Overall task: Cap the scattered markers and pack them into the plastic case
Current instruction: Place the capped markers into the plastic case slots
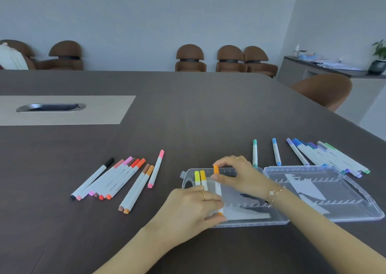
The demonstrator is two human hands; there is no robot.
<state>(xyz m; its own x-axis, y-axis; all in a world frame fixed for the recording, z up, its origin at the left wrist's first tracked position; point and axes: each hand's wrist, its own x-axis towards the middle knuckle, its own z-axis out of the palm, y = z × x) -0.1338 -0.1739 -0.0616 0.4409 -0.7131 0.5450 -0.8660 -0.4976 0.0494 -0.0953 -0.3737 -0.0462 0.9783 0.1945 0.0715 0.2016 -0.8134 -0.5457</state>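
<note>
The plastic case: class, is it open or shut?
Open. The plastic case has its lid folded flat beside it, and the slots show.

A clear plastic case (277, 198) lies open near the surface's front edge, its lid (325, 192) flat to the right. Yellow (197, 177) and amber (203, 176) markers sit capped in its left slots, an orange marker (216, 170) just beside them. Warm-coloured markers (117, 179) lie capped to the left, blue and green markers (325, 156) beyond the lid.
</note>
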